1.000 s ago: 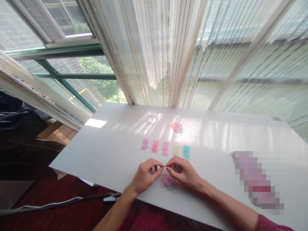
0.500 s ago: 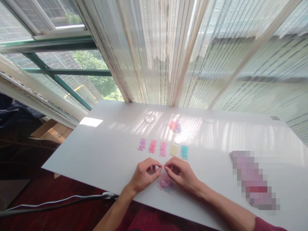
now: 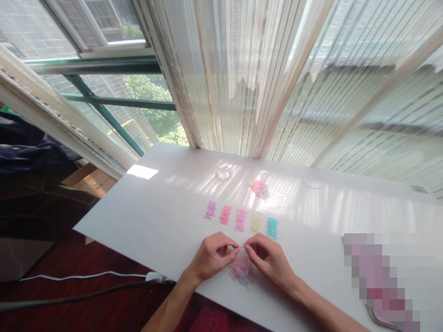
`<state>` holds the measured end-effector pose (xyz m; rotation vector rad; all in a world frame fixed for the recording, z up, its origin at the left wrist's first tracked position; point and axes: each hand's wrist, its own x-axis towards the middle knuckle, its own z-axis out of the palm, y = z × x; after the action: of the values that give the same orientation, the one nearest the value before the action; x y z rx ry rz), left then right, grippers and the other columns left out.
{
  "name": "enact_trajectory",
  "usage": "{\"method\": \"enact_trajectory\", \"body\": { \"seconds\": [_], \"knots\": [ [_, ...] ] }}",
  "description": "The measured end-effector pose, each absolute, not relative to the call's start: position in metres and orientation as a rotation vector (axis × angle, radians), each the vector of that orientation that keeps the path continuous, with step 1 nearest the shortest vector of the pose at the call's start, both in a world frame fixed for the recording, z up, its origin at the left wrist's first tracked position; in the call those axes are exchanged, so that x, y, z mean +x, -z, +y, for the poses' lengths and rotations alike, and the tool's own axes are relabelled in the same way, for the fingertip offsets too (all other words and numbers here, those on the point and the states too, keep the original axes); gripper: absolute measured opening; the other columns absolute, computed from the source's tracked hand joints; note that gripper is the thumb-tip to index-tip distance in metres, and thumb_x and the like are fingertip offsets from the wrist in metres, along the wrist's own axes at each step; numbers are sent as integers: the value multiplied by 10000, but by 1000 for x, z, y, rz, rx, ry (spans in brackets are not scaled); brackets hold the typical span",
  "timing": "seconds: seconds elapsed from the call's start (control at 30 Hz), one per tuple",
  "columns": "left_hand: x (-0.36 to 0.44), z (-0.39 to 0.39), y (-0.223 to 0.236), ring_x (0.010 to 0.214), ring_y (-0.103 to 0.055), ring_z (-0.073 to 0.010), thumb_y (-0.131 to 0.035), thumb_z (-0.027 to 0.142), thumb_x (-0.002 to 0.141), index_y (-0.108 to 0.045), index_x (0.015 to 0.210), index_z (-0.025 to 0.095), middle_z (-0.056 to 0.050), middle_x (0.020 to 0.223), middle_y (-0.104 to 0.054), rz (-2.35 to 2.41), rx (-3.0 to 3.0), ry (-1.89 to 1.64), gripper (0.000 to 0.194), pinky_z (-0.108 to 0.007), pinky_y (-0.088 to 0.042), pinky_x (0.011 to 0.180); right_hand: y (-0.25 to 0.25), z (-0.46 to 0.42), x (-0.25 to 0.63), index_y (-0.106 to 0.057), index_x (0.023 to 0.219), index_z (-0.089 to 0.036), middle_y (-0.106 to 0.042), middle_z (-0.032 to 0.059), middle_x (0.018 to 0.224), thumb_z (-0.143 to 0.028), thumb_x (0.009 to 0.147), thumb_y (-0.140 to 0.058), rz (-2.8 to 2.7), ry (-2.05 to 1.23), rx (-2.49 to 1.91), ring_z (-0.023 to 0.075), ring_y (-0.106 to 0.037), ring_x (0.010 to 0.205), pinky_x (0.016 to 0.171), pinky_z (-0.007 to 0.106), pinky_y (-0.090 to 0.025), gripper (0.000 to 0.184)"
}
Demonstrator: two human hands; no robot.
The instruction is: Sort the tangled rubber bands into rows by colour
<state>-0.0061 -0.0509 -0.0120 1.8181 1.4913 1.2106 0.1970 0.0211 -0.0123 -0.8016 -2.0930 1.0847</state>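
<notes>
My left hand (image 3: 213, 254) and my right hand (image 3: 269, 256) meet over the table's near side, thumb and forefinger of each closed in a pinch. Between the fingertips runs a thin pinkish elastic band (image 3: 242, 246), pulled taut across a small gap. Just below lies a loose pile of pastel bands (image 3: 241, 273) in pink, purple and blue. Beyond my hands, small groups sorted by colour form a row: purple bands (image 3: 210, 210), coral bands (image 3: 225, 215), pink bands (image 3: 240, 220), yellow bands (image 3: 256, 223) and teal bands (image 3: 272, 228).
Farther back on the white table (image 3: 138, 221) are a mixed band pile (image 3: 260, 189), a clear round item (image 3: 224, 173) and a faint clear disc (image 3: 312, 181). A blurred-out purple object (image 3: 377, 276) lies at right. Striped curtains (image 3: 235, 92) hang behind the table.
The gap between my fingertips has widened a little, and the pinkish band now shows stretched across it. The whole view has shifted slightly; the sorted groups look the same.
</notes>
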Motion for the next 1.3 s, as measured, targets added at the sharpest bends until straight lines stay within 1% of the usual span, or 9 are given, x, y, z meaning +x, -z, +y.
{"method": "enact_trajectory", "body": {
  "seconds": [0.2,0.4,0.63,0.87,1.07,1.3],
  "knots": [
    [-6,-52,14,591,-610,-131,-721,225,907,-770,866,191,-25,723,-740,1519,1833,-1229,73,-245,-539,594,13,21,197,-681,837,-205,-673,13,699,-325,1010,-565,-2080,-1072,-808,138,-598,570,531,238,-485,240],
    [-6,-53,14,578,-596,-124,-717,169,892,-764,854,191,-13,705,-734,1511,1854,-1250,64,-232,-519,577,13,20,196,-673,834,-205,-667,12,696,-293,997,-570,-2070,-1056,-812,135,-592,568,525,233,-478,212],
    [-6,-53,15,578,-584,-119,-710,144,877,-762,864,189,-20,727,-737,1513,1840,-1270,69,-229,-513,566,16,20,196,-674,859,-210,-669,7,712,-245,957,-583,-2064,-1055,-810,132,-584,570,529,229,-473,138],
    [-7,-52,12,581,-591,-118,-715,148,881,-767,862,187,-24,735,-748,1495,1830,-1266,68,-223,-513,558,18,20,196,-684,914,-208,-684,22,754,-264,937,-627,-2085,-1029,-762,143,-616,631,563,233,-492,83],
    [-8,-53,11,585,-586,-116,-718,146,882,-758,868,186,-20,753,-747,1501,1828,-1261,58,-225,-503,567,18,20,197,-693,875,-205,-680,16,732,-245,954,-611,-2109,-1058,-768,129,-599,613,563,217,-483,121],
    [-8,-52,14,594,-582,-119,-697,149,915,-732,868,192,-5,731,-718,1501,1851,-1248,73,-225,-486,577,24,18,196,-685,872,-207,-677,16,749,-218,954,-595,-2089,-1066,-773,124,-590,621,568,208,-462,123]
  ]
}}
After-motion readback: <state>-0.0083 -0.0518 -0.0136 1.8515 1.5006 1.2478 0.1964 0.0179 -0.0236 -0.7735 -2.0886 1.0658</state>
